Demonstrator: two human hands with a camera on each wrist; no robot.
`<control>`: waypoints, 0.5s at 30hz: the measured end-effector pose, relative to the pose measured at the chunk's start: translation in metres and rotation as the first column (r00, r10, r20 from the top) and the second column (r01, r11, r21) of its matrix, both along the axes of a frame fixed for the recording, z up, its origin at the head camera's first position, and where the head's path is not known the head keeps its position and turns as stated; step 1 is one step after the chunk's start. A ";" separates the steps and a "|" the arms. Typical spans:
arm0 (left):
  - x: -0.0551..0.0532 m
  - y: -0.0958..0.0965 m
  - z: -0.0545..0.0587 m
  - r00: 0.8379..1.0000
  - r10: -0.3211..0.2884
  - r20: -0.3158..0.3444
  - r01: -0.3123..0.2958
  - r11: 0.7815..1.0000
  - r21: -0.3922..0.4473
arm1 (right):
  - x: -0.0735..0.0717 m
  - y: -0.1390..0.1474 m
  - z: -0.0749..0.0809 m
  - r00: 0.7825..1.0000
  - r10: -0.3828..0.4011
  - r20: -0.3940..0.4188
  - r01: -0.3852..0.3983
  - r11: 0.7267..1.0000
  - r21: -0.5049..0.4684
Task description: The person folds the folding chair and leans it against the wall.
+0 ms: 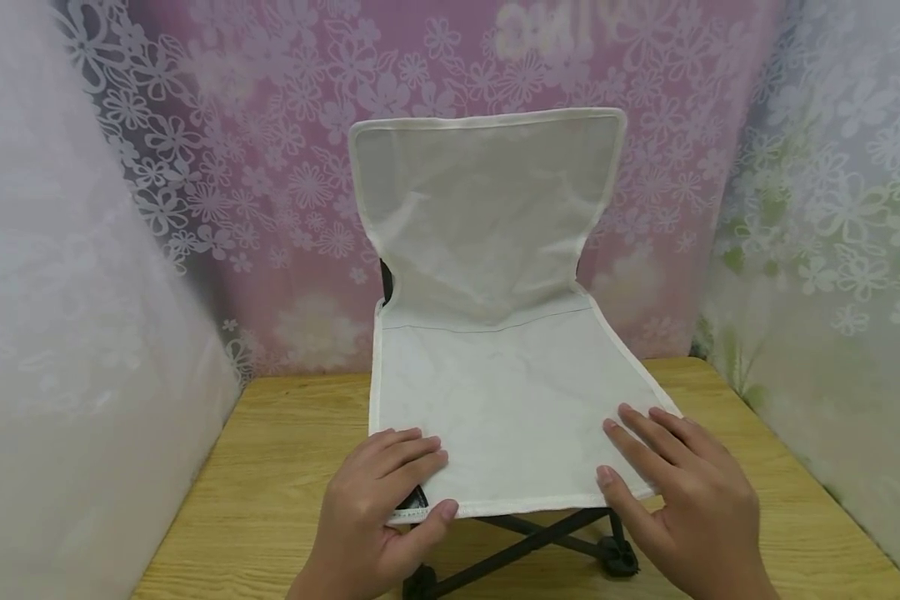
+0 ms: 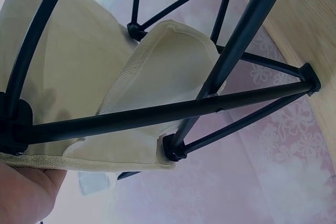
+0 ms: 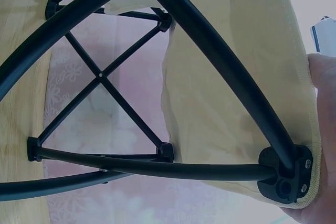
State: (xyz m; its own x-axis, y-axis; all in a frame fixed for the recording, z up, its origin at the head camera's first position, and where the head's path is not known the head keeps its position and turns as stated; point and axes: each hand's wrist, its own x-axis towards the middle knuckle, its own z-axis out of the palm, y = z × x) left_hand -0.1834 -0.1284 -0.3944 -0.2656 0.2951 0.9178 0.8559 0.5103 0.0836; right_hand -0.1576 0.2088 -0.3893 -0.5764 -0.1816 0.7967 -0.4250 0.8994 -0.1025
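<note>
A folding camping chair (image 1: 487,400) with off-white fabric and a black frame stands unfolded in the head view, its backrest (image 1: 487,192) upright at the far side. My left hand (image 1: 378,500) rests on the seat's front left corner, fingers on top of the fabric and thumb near the front edge. A black corner piece (image 1: 414,498) shows beside it. On the front right corner lies my right hand (image 1: 690,492), its fingers spread over the cloth. From below, the right wrist view shows a black joint (image 3: 283,174) at a fabric corner; crossed tubes (image 2: 157,116) fill the left wrist view.
The chair stands on a wooden table (image 1: 270,467). A pink floral sheet (image 1: 285,208) hangs behind it. Pale sheets line the left side (image 1: 82,333) and the right side (image 1: 832,292). Crossed black legs (image 1: 525,546) show under the seat.
</note>
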 end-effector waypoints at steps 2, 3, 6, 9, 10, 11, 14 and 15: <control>0.000 -0.001 0.000 1.000 -0.003 -0.008 0.003 1.000 0.004 | 0.001 -0.001 0.000 1.000 -0.002 0.008 0.002 1.000 0.004; -0.001 -0.002 -0.001 1.000 -0.003 -0.012 0.004 1.000 0.006 | 0.001 -0.002 0.000 1.000 -0.004 0.012 0.004 1.000 0.007; -0.001 -0.004 -0.001 1.000 -0.003 -0.017 0.003 1.000 0.010 | 0.002 -0.004 0.000 1.000 -0.007 0.015 0.007 1.000 0.012; 0.000 -0.005 -0.002 1.000 -0.003 -0.012 0.003 1.000 0.014 | 0.002 -0.006 0.000 1.000 -0.011 0.026 0.011 1.000 0.014; 0.000 -0.006 -0.002 1.000 -0.002 -0.007 0.002 1.000 0.015 | 0.003 -0.007 0.000 1.000 -0.012 0.026 0.011 1.000 0.015; 0.000 -0.007 -0.002 1.000 -0.001 -0.003 0.001 1.000 0.015 | 0.003 -0.007 0.001 1.000 -0.012 0.027 0.012 1.000 0.015; 0.000 -0.009 -0.002 1.000 0.000 0.006 0.000 1.000 0.016 | 0.003 -0.009 0.000 1.000 -0.012 0.022 0.012 1.000 0.020; 0.000 -0.009 -0.002 1.000 0.000 0.010 -0.001 1.000 0.017 | 0.003 -0.010 0.000 1.000 -0.012 0.019 0.012 1.000 0.023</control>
State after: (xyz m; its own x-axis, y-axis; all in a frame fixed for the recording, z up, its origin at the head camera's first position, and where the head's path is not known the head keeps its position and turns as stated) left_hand -0.1831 -0.1378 -0.3967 -0.2747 0.2797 0.9199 0.8548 0.5092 0.1005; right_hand -0.1546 0.1991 -0.3894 -0.5935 -0.1923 0.7815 -0.4122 0.9067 -0.0899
